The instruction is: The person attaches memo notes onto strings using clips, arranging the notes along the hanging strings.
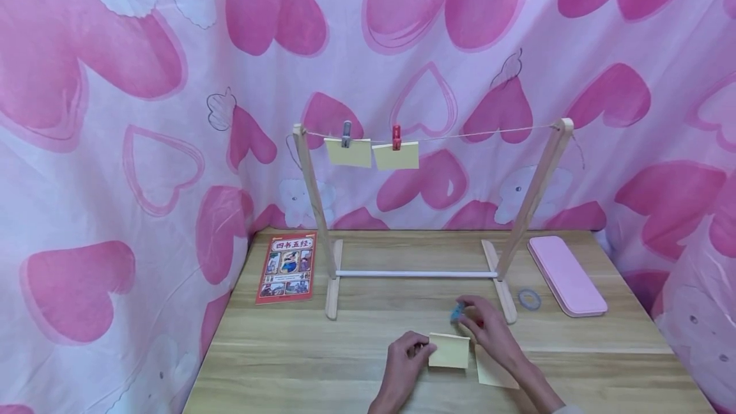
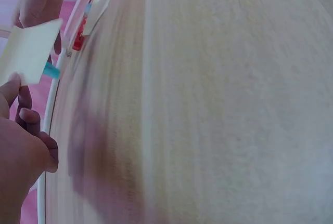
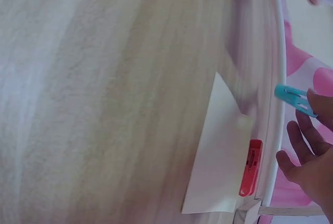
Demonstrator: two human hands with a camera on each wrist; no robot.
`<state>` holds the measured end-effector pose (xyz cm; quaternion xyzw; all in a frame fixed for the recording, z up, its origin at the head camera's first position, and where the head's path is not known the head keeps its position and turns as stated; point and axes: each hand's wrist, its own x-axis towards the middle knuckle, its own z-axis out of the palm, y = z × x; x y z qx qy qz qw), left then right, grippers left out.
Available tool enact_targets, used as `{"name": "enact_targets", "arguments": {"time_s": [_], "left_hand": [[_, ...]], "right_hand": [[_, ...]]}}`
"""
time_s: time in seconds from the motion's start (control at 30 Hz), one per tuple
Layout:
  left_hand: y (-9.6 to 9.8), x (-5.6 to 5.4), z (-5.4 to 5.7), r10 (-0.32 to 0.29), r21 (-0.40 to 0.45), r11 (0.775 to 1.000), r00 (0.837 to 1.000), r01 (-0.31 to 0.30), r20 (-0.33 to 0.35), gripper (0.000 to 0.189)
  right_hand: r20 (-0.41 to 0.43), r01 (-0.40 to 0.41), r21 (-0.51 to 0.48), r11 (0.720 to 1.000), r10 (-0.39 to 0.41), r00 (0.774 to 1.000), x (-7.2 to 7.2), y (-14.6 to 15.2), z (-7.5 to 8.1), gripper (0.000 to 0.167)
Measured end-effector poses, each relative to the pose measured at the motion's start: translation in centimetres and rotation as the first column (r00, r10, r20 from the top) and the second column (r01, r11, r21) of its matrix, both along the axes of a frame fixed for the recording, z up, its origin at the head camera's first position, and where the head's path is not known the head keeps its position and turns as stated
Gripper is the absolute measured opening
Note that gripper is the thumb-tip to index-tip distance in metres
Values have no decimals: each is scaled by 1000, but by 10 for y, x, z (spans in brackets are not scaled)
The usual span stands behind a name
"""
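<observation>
My left hand (image 1: 404, 363) pinches the left edge of a small pale yellow paper (image 1: 448, 351), held up over the table with a fold along its top. In my right hand (image 1: 489, 331) a blue clothespin (image 3: 294, 98) is pinched between thumb and finger, just beyond the paper's upper right corner. A second yellow paper (image 3: 216, 156) lies on the table under my right forearm. Beside it lies a red clothespin (image 3: 251, 168), mostly hidden by my right hand in the head view.
Behind my hands stands a wooden frame (image 1: 531, 200) with a string; a grey clothespin (image 1: 346, 134) and a red clothespin (image 1: 397, 137) hold two yellow papers on it. A red booklet (image 1: 286, 267) lies left; a clear ring (image 1: 529, 299) and pink case (image 1: 567, 275) lie right.
</observation>
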<state>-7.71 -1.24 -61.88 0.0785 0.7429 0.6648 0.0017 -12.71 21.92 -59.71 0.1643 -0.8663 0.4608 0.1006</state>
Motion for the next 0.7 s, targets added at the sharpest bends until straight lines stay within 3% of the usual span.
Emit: {"name": "enact_targets", "arguments": {"time_s": [0.17,0.27,0.37,0.47,0.6,0.7], "left_hand": [[1,-2,9,30,-5,1000,998,-29,47,10],[1,-8,23,55,-8,998,996,-54,66,9],[0,-21,43,91,-18,996,994,-90,58,11],[-1,-39,72,117,-17,993,993,-117,28,14],[1,-64,118,154,21,988,988,-154,-26,17],[3,-78,149,184,54,982,982,-181,-51,18]], "right_hand": [[-59,16,52,999,-13,998,-4,2,13,42],[-163,37,69,997,-25,986,-10,2,35,40],[-278,5,32,999,4,961,-22,3,73,37],[-374,-21,5,1000,21,927,-36,3,123,36],[-435,-47,-29,998,30,900,-47,0,189,33],[-457,-93,-42,995,64,887,-51,-4,228,32]]}}
